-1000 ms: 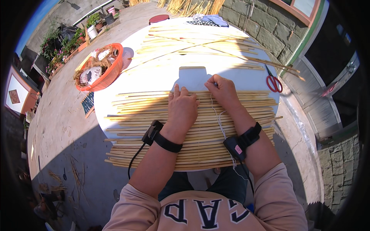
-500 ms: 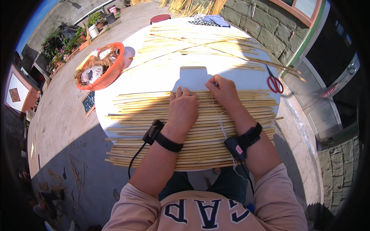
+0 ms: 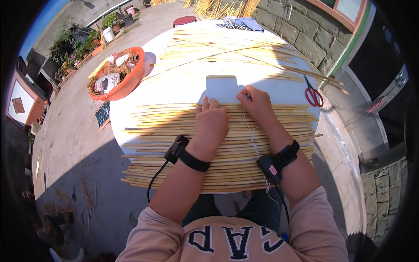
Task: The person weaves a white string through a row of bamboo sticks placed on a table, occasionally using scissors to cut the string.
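A row of straw-coloured stalks (image 3: 166, 131) lies side by side across the near half of the white round table. Resting on their upper middle is my left hand (image 3: 211, 124), palm down, its fingers stretched toward the far edge of the row. My right hand (image 3: 258, 107) is closed in a pinch just beyond that edge, thumb against forefinger. A white string (image 3: 254, 146) runs down from its fingers over the stalks and past my right wrist. Whether it also grips a needle at the fingertips is too small to see.
Red-handled scissors (image 3: 313, 96) lie at the table's right side. More loose stalks (image 3: 196, 46) cover the far part, with a folded cloth (image 3: 244, 24) behind. An orange basket (image 3: 131, 81) filled with items stands at the left edge. A red stool (image 3: 184, 20) is beyond the table.
The whole view has shifted slightly. Against the stalks, both hands keep nearly the same place, the left lying flat and the right still pinched.
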A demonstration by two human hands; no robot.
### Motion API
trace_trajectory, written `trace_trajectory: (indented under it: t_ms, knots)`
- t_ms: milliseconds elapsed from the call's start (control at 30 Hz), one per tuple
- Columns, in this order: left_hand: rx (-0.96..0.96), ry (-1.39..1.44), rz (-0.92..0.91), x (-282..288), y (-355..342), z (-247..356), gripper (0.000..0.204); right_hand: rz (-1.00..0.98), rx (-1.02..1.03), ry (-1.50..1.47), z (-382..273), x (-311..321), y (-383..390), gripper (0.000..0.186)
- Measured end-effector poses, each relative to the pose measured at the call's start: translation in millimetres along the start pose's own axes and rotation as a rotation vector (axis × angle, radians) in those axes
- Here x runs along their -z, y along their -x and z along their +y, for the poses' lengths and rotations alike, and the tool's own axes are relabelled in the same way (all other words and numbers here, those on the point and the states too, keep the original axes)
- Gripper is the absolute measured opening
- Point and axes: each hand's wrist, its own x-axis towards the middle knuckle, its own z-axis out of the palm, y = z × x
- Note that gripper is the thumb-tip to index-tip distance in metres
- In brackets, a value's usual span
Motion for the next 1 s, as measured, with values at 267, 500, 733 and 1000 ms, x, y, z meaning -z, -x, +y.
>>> trace_trajectory:
  t_ms: [267,500,733,1000]
  knots:
    - [0.007,-0.021,-0.040,4.1,-1.2,5.1,0.024,0.026,0.024,0.026,3.3,3.4,1.2,0.017]
    - [0.029,-0.068,-0.035,10.8,2.2,-2.6,0.026,0.066,0.112,0.069,3.9,-7.8,-1.3,0.018]
    - [0.001,-0.060,-0.049,10.7,-0.7,5.7,0.026,0.063,0.100,0.082,5.1,-0.1,0.4,0.017]
    - [0.000,-0.057,-0.010,4.6,1.5,-2.7,0.024,0.047,0.080,0.078,5.0,-8.1,-2.1,0.019]
